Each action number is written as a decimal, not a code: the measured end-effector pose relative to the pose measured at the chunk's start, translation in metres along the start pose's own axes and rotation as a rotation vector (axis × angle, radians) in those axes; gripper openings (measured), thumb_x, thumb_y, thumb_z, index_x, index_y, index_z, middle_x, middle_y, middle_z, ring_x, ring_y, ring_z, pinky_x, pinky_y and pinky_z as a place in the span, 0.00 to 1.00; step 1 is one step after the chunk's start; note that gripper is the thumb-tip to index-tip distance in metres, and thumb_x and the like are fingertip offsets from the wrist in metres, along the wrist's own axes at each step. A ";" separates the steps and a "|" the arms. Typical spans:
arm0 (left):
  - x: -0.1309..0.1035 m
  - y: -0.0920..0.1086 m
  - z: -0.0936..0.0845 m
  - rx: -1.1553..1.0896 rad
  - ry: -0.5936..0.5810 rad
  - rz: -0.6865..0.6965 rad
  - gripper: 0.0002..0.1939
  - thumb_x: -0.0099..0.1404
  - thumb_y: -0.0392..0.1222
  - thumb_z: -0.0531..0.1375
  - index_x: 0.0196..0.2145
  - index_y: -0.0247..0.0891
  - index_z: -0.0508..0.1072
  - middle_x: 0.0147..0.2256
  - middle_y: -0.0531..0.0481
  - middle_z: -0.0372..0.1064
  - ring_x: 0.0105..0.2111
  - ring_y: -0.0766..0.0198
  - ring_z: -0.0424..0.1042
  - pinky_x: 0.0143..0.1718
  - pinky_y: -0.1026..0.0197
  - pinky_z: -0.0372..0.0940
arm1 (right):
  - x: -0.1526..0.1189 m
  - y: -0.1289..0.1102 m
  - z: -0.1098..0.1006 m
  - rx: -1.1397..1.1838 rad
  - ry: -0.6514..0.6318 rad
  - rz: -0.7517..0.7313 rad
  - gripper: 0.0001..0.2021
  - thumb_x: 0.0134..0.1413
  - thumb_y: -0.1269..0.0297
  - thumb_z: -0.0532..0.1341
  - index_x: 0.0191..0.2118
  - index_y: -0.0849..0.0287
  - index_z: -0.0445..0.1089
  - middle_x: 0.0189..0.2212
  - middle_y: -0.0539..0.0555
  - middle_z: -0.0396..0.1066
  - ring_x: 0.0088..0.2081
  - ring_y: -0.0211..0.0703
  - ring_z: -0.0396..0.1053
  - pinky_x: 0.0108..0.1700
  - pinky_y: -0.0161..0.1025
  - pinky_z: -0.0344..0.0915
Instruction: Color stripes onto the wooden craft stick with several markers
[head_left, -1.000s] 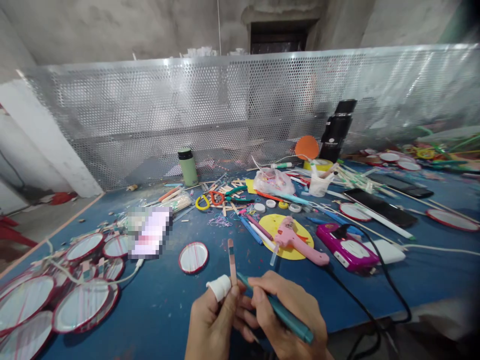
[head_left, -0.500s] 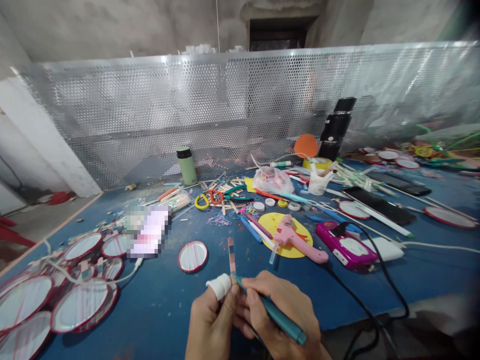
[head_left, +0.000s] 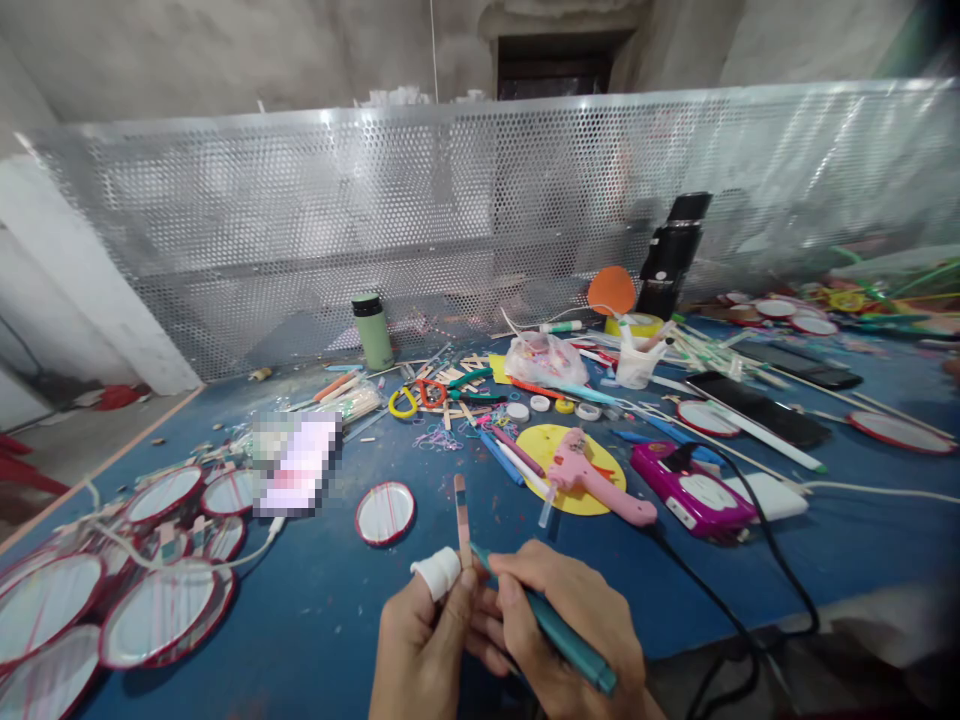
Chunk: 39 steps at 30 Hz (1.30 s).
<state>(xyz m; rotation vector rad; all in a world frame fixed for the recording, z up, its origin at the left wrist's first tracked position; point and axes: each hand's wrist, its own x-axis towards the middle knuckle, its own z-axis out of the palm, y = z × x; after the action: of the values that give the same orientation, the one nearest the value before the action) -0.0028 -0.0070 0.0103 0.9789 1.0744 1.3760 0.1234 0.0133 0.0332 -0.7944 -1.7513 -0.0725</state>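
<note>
A perforated metal screen (head_left: 300, 220) stood along the far edge of the blue table (head_left: 315, 600). At six o'clock, the left hand (head_left: 431, 630) pinched a banded flat stick (head_left: 461, 510) upright between closed thumb and fingers. Just right of it, the right hand (head_left: 562, 620) had its fingers curled closed around a teal marker (head_left: 574, 640), tip near the stick. A pink glue gun (head_left: 592, 480) lay toward one o'clock, and a small round mirror (head_left: 385, 513) toward eleven.
</note>
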 end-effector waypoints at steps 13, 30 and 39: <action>-0.001 0.001 -0.001 0.031 0.047 0.021 0.16 0.60 0.53 0.67 0.32 0.35 0.80 0.25 0.51 0.74 0.27 0.68 0.72 0.31 0.71 0.69 | -0.004 0.003 0.001 0.000 0.001 0.003 0.07 0.59 0.74 0.57 0.35 0.59 0.72 0.24 0.49 0.76 0.26 0.36 0.75 0.32 0.31 0.69; 0.000 0.000 0.000 -0.015 0.012 -0.010 0.16 0.60 0.53 0.67 0.28 0.35 0.78 0.22 0.52 0.73 0.24 0.69 0.71 0.29 0.72 0.68 | 0.001 -0.002 -0.002 -0.067 0.005 -0.016 0.08 0.60 0.72 0.56 0.34 0.58 0.71 0.23 0.49 0.76 0.26 0.38 0.76 0.32 0.32 0.70; 0.000 -0.001 -0.001 -0.042 0.004 -0.018 0.16 0.61 0.52 0.66 0.33 0.34 0.78 0.22 0.52 0.73 0.23 0.66 0.73 0.27 0.69 0.69 | 0.000 0.003 0.001 -0.001 -0.007 -0.018 0.08 0.57 0.75 0.57 0.36 0.59 0.72 0.26 0.49 0.77 0.28 0.37 0.77 0.35 0.30 0.71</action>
<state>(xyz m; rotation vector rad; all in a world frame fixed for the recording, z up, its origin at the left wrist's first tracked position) -0.0031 -0.0072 0.0092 0.9339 1.0505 1.3814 0.1243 0.0162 0.0322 -0.7802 -1.7658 -0.0829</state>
